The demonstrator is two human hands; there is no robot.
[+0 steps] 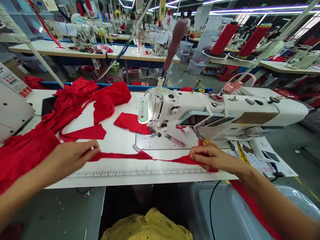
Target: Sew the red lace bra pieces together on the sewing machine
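A narrow length of red fabric (122, 155) stretches between my two hands along the table's front, just behind the printed ruler (140, 172). My left hand (77, 153) pinches its left end, fingers closed. At the other end my right hand (208, 157) grips the cloth; part of it is hidden under the fingers. Behind the strip stands a white sewing machine (190, 103), with another red fabric piece (130, 123) lying by its needle. Pink thread snips (175, 140) rest on the machine's metal plate. A flat red strip (87, 133) lies beyond my left hand.
A large heap of red fabric (60, 106) covers the table's left side. Orange-handled scissors (208, 142) and a yellow tape measure (242, 153) lie to the right. Below the right edge is a clear plastic bin (200, 200) with a red strip (252, 206) hanging over it.
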